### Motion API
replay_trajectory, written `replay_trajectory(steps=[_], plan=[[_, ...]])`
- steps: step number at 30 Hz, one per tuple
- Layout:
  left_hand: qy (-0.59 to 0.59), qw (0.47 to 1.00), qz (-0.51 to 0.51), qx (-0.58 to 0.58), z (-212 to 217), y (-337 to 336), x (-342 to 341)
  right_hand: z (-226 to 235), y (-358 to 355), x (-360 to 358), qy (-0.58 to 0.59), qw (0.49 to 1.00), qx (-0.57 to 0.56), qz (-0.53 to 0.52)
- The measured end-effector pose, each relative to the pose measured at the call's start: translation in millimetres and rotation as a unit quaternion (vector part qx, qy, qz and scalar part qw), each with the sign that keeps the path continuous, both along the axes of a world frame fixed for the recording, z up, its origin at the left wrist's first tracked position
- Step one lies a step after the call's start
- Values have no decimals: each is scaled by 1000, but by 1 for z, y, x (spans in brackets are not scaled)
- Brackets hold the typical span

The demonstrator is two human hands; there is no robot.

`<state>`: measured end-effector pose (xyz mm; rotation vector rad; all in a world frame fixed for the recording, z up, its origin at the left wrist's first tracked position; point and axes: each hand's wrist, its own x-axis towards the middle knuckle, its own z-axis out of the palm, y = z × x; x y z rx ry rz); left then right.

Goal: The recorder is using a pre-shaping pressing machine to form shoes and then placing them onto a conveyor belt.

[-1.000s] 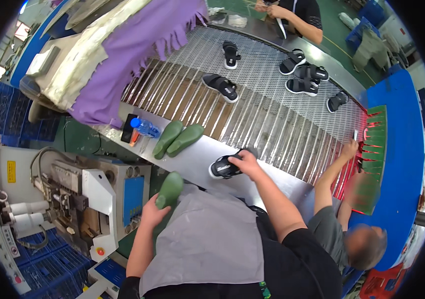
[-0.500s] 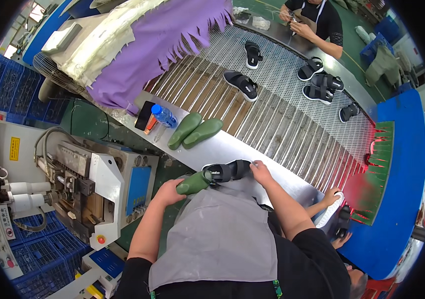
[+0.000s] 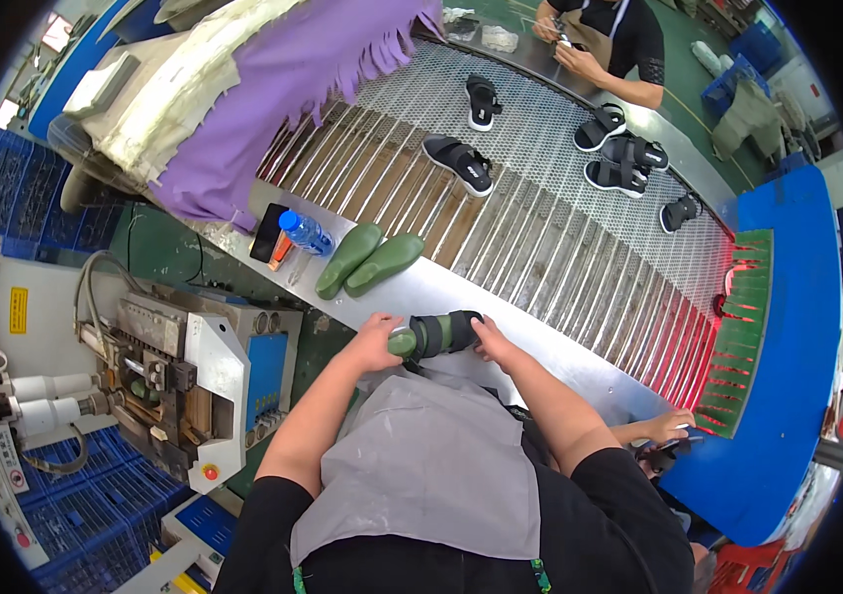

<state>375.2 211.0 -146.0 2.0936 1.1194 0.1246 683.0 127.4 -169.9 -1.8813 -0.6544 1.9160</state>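
Observation:
A black strappy sandal is in front of my apron, by the metal ledge's near edge. Inside it sits a green shoe last; its green shows at the left end and between the straps. My left hand is closed around the last's left end. At the other end my right hand grips the sandal's black strap. Just beyond my hands, two more green shoe lasts lie side by side on the ledge.
Several black sandals lie on the roller and mesh conveyor. A blue-capped bottle and a dark phone stand by the lasts. A machine is at left; a co-worker's hand is at right, another person across.
The green last has gone into the sandal, under its straps. My left hand has moved right, closer to my right hand. The co-worker's pale sole at right is no longer seen.

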Motion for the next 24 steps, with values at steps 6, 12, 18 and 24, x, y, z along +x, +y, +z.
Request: replay_trajectory(steps=[6, 12, 18, 24], plan=[[105, 984, 141, -40, -23, -27, 40, -14, 14, -25, 138, 978, 98, -122], [55, 913, 202, -351, 0, -12, 64, -19, 9, -48, -30, 948, 317, 18], [-63, 789, 206, -575, -1, -27, 87, -1, -31, -38, -201, 970, 136, -30], [-41, 917, 141, -370, -45, -37, 6, 2, -43, -42, -307, 931, 196, -30]])
